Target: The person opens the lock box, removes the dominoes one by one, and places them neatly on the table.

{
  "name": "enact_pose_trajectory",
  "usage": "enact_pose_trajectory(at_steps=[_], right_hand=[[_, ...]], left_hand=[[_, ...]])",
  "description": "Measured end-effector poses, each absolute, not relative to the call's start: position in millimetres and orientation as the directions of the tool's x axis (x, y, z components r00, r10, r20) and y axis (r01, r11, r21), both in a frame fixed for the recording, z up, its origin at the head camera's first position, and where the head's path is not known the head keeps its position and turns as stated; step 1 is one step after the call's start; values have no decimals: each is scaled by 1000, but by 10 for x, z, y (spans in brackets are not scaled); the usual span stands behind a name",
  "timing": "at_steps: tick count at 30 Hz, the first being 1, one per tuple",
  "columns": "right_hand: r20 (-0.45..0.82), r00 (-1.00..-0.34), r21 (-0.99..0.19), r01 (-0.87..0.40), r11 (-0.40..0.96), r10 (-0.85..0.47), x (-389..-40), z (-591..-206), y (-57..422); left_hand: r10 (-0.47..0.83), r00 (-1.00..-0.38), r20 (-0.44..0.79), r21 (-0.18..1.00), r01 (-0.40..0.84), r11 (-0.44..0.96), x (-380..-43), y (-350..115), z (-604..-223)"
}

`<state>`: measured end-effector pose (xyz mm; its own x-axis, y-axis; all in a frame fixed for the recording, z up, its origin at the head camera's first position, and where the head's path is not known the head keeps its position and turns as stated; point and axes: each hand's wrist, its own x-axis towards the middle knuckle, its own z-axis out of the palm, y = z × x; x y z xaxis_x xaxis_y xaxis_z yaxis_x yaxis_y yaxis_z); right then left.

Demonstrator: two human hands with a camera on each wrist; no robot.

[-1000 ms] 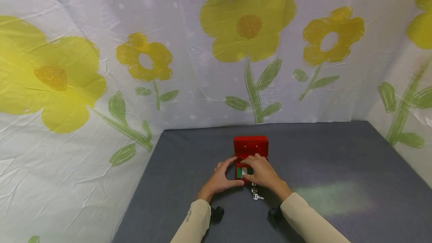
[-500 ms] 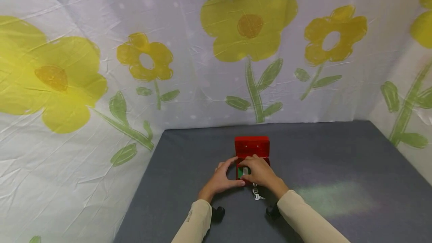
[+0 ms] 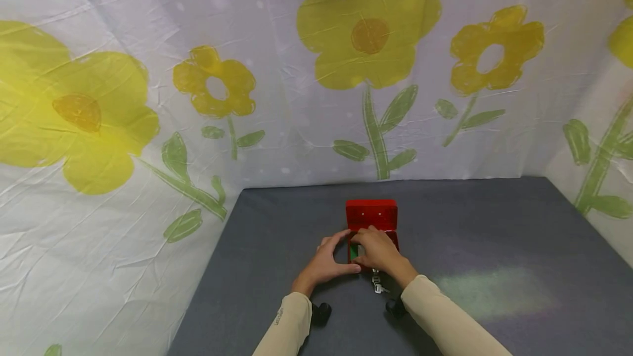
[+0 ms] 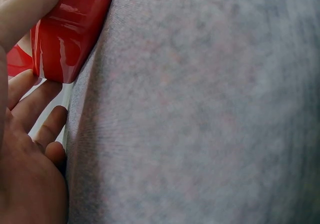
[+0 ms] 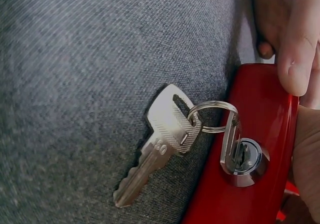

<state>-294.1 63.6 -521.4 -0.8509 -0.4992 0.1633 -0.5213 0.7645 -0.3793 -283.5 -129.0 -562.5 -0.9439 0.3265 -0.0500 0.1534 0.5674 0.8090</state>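
Observation:
A red metal cash box (image 3: 372, 215) stands on the table, its lid raised at the back. My left hand (image 3: 320, 266) grips the left end; its thumb (image 5: 296, 69) lies on the front rim, its fingers (image 4: 37, 102) against the far corner. Inside the box lies a green, flat stack (image 3: 353, 251) with a pale band, perhaps banknotes. Over this stack, my right hand (image 3: 378, 251) reaches in with bent fingers and hides much of it; whether it pinches the stack cannot be seen. One key sits in the front lock (image 5: 249, 155); a second key (image 5: 167, 129) hangs from it by a ring.
A dark grey cloth covers the table (image 3: 470, 224). Behind it and along the sides hangs a pale curtain (image 3: 296, 147) printed with yellow flowers. The loose key rests on the cloth in front of the box.
My right hand has shifted left inside the box and covers more of the green stack and its pale band. My left hand keeps its hold. The head view has turned slightly.

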Motion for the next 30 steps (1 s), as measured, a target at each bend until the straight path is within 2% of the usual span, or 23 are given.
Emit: enact_pose_trajectory(at_steps=[15, 30], right_hand=[[117, -874, -397, -477, 784, -473, -2957, -5202, 590], [141, -864, -392, -497, 774, -483, -2956, -5223, 602]], left_hand=[[326, -944, -51, 809, 152, 567, -2822, -1282, -5607], [322, -945, -59, 819, 138, 556, -2827, -1283, -5618]])
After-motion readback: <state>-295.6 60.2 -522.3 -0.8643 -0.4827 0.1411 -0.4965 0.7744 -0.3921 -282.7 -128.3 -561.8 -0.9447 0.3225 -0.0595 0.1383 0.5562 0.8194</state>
